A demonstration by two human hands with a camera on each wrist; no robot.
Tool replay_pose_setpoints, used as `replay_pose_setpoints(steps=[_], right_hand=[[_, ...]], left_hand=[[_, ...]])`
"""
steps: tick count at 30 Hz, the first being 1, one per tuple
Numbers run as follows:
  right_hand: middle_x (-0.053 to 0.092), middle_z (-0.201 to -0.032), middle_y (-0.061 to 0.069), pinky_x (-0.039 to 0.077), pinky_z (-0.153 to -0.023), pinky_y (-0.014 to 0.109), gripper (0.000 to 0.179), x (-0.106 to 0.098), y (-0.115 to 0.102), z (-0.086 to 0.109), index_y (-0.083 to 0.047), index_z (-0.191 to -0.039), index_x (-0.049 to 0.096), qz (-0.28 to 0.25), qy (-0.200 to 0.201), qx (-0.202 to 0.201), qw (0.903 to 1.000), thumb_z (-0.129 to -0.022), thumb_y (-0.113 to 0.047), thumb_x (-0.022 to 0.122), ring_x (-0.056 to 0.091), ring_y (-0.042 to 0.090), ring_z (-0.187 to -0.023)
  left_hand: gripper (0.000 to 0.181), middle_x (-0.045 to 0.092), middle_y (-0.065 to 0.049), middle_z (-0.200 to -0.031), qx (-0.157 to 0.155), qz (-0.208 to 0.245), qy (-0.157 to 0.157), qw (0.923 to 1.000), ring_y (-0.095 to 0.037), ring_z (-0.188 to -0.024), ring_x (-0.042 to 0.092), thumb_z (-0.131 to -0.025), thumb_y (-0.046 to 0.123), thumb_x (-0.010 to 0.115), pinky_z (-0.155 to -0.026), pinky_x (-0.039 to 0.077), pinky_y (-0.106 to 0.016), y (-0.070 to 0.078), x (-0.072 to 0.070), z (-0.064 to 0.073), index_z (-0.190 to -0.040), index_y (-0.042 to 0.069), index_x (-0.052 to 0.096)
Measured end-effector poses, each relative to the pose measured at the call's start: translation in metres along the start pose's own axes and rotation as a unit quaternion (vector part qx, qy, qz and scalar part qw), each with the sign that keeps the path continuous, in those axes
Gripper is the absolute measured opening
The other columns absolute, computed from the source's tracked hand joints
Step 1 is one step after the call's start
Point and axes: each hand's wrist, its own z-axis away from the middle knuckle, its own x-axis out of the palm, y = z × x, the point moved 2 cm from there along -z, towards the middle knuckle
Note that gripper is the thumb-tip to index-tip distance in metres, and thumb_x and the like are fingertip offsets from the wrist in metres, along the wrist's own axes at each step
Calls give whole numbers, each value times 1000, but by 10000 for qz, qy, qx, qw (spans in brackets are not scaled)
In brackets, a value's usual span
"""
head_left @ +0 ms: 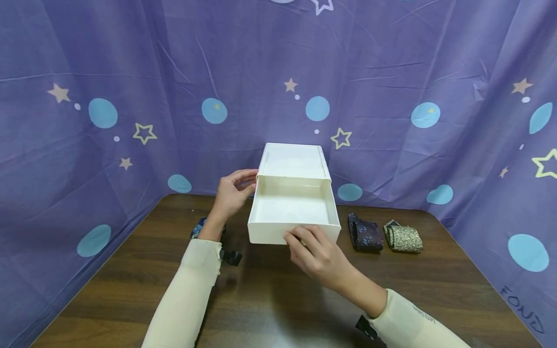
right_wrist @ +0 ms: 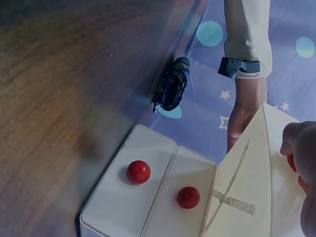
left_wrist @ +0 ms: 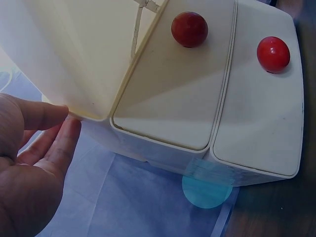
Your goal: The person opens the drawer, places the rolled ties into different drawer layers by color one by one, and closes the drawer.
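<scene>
A white drawer cabinet (head_left: 296, 161) stands on the table, its top drawer (head_left: 293, 210) pulled out toward me and its white inside showing. My right hand (head_left: 319, 256) grips the front of this drawer by its red knob (right_wrist: 291, 162), mostly hidden by the fingers. At the cabinet's left side, my left hand (head_left: 235, 193) rests its fairly straight fingertips, with the thumb at the front edge. Below the pulled-out drawer, the left wrist view shows two pushed-in drawers, a middle one (left_wrist: 163, 94) and a lower one (left_wrist: 259, 113), each with a round red knob.
Right of the cabinet lie a dark patterned rolled cloth (head_left: 365, 233) and a greenish patterned one (head_left: 403, 237). Another dark blue rolled cloth (right_wrist: 171, 86) lies beyond the left wrist. A purple curtain (head_left: 370, 72) with stars and dots closes off the wooden table (head_left: 261, 309) behind and at the sides.
</scene>
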Motion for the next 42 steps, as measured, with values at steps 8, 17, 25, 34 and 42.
replay_pose_setpoints(steps=[8, 17, 25, 34, 42], right_hand=[[69, -104, 16, 58, -75, 35, 25, -1, -3, 1, 5, -111, 72, -87, 36, -85, 9999, -92, -4, 57, 65, 30, -86], [69, -105, 16, 57, -74, 34, 25, -4, -6, 1, 4, -112, 72, 30, -55, -184, 9998, -93, -6, 58, 65, 29, -87], [69, -104, 15, 57, -73, 33, 25, -4, -9, 2, 3, -111, 72, 154, -63, -267, 9995, -93, -6, 59, 65, 28, -86], [70, -106, 15, 58, -75, 35, 26, -5, -9, 3, 3, -113, 72, 174, -185, -273, 9993, -95, -8, 58, 66, 28, -88], [73, -102, 12, 57, -72, 35, 29, -14, -6, -10, 2, -111, 73, 161, -190, -384, 9990, -95, -19, 63, 67, 25, -85]], left_hand=[[35, 65, -24, -127, -116, -17, -27, 9999, -37, -116, 66, -91, -10, 71, -100, 54, -47, 2, 0, 0, -125, -9, 68], [34, 66, -23, -126, -108, -50, -34, 9999, -36, -115, 66, -91, -10, 71, -98, 56, -38, 1, -1, -1, -125, -8, 68], [35, 66, -23, -126, -146, -72, -36, 9999, -37, -116, 66, -90, -10, 71, -95, 57, -30, 1, 0, -1, -125, -8, 68], [35, 65, -25, -126, -111, -55, -47, 9999, -40, -116, 65, -90, -11, 71, -95, 56, -29, 2, 1, -1, -125, -10, 67], [35, 65, -25, -126, -78, -10, -47, 10000, -39, -115, 66, -90, -12, 71, -95, 56, -28, 1, 1, -2, -125, -11, 67]])
